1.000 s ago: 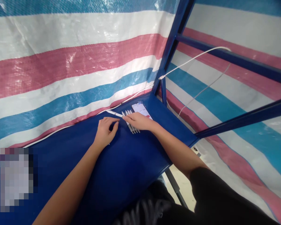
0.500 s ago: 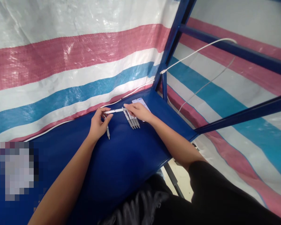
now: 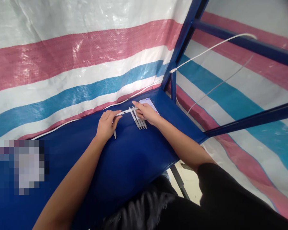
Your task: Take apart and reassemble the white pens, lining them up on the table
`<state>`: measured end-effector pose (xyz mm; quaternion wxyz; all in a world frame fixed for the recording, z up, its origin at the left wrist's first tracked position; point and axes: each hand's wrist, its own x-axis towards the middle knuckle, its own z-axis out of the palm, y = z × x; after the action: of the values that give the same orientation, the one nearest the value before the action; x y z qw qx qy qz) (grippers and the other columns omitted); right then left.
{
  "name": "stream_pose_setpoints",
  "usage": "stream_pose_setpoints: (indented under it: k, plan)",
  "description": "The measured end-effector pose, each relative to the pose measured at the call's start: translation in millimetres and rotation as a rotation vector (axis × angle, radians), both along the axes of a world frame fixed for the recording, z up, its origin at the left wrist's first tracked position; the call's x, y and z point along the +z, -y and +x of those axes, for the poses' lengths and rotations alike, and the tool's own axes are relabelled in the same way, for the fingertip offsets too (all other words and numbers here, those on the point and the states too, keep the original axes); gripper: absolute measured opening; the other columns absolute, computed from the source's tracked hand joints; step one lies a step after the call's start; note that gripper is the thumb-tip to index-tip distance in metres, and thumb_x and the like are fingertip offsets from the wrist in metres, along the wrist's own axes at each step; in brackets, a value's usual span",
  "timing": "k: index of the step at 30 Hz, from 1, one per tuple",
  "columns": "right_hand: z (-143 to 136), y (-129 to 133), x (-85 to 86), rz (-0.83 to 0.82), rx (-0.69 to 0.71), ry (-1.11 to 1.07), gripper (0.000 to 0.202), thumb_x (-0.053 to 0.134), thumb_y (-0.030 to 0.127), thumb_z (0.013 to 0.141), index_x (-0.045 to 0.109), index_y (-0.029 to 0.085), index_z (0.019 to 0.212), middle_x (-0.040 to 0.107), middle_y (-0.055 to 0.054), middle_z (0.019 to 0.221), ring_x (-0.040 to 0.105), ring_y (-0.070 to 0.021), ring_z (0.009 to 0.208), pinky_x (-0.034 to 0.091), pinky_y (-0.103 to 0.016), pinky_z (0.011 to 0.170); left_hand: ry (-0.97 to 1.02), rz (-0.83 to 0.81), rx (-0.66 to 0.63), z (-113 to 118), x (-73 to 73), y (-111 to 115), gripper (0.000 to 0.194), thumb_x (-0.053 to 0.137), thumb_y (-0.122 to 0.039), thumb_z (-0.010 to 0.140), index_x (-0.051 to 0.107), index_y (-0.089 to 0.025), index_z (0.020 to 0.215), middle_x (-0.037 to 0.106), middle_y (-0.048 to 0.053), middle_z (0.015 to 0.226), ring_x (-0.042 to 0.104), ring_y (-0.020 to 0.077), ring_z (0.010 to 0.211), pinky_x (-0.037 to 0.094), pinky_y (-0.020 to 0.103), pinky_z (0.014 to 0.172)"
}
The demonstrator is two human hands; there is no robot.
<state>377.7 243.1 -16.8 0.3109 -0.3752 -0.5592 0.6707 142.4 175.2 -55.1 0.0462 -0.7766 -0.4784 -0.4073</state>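
Between my two hands a white pen (image 3: 126,112) is held nearly level above the blue table (image 3: 132,159). My left hand (image 3: 107,124) is closed on its left end, thumb and fingers pinching it. The pen's right end is gripped by my right hand (image 3: 146,113), whose thumb and fingers are closed round it. Under and beside the right hand, several white pens with grey grips (image 3: 139,123) lie side by side, tips toward me. Another pen (image 3: 115,134) lies below my left hand, which hides most of it.
A phone (image 3: 146,101) with a lit screen lies behind my right hand. Striped plastic sheeting (image 3: 86,60) hangs behind the table. A blue metal frame (image 3: 232,36) with a white cable (image 3: 211,48) rises at the right. Something pixelated (image 3: 30,166) is at the left.
The view has shifted slightly, so the scene sits further right. My left hand has turned over the pen, its fingers closing more around the left end. Both hands still hold it.
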Motion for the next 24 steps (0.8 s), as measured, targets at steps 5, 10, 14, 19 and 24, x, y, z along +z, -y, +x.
stream_pose_setpoints:
  k: [5, 10, 14, 19, 24]
  plan:
    - [3, -5, -1.9, 0.036, 0.095, 0.002, 0.066, 0.052, 0.053, 0.113, 0.034, 0.025, 0.056, 0.029, 0.008, 0.043, 0.023, -0.0059, 0.039, 0.018, -0.022, 0.039, -0.057, -0.018, 0.048, 0, 3.0, 0, 0.041, 0.045, -0.048, 0.116, 0.074, -0.021, 0.105, 0.074, 0.008, 0.086, 0.065, 0.0237, 0.078, 0.047, 0.038, 0.076]
    - [8, -4, 4.8, 0.3, 0.095, 0.018, 0.062, 0.073, 0.069, 0.097, 0.044, 0.024, 0.065, 0.041, 0.008, 0.049, 0.036, -0.0075, 0.044, 0.027, -0.023, 0.045, 0.053, -0.151, 0.077, 2, 0.7, 0, 0.053, 0.034, -0.053, 0.117, 0.072, -0.021, 0.098, 0.07, 0.006, 0.079, 0.062, 0.0224, 0.075, 0.048, 0.037, 0.075]
    - [16, -8, 9.4, 0.429, 0.064, 0.133, 0.057, 0.067, 0.075, 0.096, 0.063, 0.02, 0.081, 0.06, 0.003, 0.062, 0.051, -0.0109, 0.054, 0.039, -0.025, 0.055, 0.139, -0.203, 0.092, 1, -2.7, -2, 0.054, 0.034, -0.056, 0.116, 0.072, -0.021, 0.099, 0.07, 0.006, 0.082, 0.063, 0.0217, 0.076, 0.05, 0.035, 0.077]
    - [25, -15, 9.5, 0.513, 0.128, 0.234, 0.052, 0.067, 0.069, 0.097, 0.064, 0.02, 0.081, 0.063, 0.002, 0.067, 0.054, -0.0135, 0.061, 0.041, -0.028, 0.063, 0.164, -0.212, 0.085, 0, -3.7, -4, 0.054, 0.037, -0.059, 0.114, 0.073, -0.022, 0.098, 0.068, 0.004, 0.078, 0.063, 0.0208, 0.075, 0.05, 0.034, 0.077]
    - [27, -15, 12.2, 0.639, 0.049, 0.303, 0.047, 0.061, 0.059, 0.104, 0.059, 0.021, 0.077, 0.061, 0.002, 0.068, 0.055, -0.015, 0.066, 0.04, -0.03, 0.069, 0.165, -0.221, 0.078, 1, -2.2, -4, 0.053, 0.039, -0.058, 0.114, 0.073, -0.022, 0.098, 0.068, 0.004, 0.077, 0.064, 0.0208, 0.074, 0.051, 0.034, 0.076]
